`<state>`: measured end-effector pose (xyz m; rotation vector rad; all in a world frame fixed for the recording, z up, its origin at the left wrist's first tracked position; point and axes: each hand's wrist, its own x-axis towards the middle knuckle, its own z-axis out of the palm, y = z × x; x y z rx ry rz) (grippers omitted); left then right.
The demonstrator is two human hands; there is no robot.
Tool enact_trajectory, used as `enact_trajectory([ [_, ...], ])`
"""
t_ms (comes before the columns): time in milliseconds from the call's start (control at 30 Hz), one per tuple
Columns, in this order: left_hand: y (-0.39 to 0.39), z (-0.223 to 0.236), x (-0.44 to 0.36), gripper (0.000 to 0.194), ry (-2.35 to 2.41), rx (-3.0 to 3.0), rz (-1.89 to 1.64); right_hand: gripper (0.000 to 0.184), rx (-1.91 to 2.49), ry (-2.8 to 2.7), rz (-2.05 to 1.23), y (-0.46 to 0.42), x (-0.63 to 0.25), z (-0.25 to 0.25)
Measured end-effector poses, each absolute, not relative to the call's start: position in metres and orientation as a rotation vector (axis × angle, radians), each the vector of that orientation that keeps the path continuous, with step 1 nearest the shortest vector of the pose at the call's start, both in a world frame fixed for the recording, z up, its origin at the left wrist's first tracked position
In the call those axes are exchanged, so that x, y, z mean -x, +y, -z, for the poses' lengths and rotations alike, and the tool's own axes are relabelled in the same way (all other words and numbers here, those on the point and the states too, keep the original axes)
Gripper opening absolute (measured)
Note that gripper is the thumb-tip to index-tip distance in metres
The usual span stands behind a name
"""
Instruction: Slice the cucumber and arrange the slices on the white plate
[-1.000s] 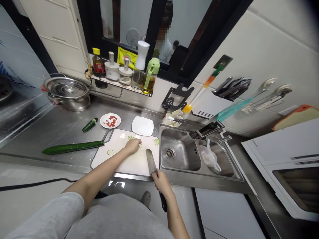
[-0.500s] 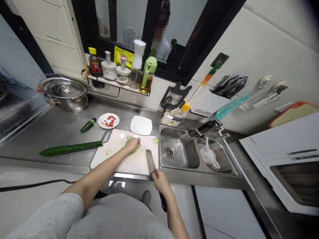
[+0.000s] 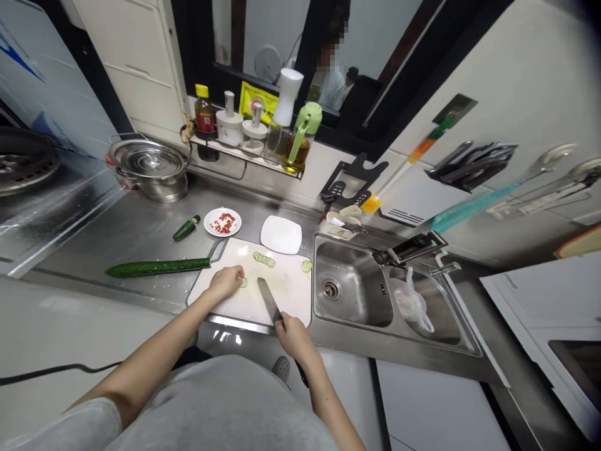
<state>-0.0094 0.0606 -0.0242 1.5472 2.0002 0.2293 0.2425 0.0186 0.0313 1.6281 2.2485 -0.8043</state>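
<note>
Right hand (image 3: 295, 338): fingers grasping the black-handled steel knife (image 3: 269, 300), blade over the white rectangular cutting board (image 3: 293, 291). Left hand (image 3: 226, 283): fingers curled beside a thin round pale-green cucumber slice (image 3: 243, 283) on the board; whether they grip it cannot be determined. Overlapping cucumber slices (image 3: 263, 259) lie beyond.

No text could be read: print on the bottle (image 3: 205, 118) at the shelf's (image 3: 235, 152) left end, the packet (image 3: 260, 97) and the appliance (image 3: 521, 300) was too small.
</note>
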Motion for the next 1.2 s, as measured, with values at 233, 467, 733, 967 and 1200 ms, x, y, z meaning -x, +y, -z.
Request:
enact_trajectory([
  [233,0.053,0.028,0.014,0.025,2.115,-1.638,-0.213,0.029,-1.479,2.241,0.680,0.018,-0.217,-0.033],
  [467,0.050,0.031,0.012,0.022,2.073,-1.621,-0.256,0.030,-1.424,2.240,0.679,0.020,-0.209,-0.029],
  [733,0.051,0.032,0.011,0.024,2.081,-1.585,-0.257,0.027,-1.414,2.197,0.677,0.016,-0.200,-0.023],
  [967,0.050,0.033,0.011,0.023,2.078,-1.590,-0.266,0.029,-1.420,2.195,0.664,0.013,-0.192,-0.022],
  [1200,0.049,0.029,0.010,0.023,2.066,-1.594,-0.272,0.030,-1.416,2.160,0.686,0.017,-0.187,-0.024],
])
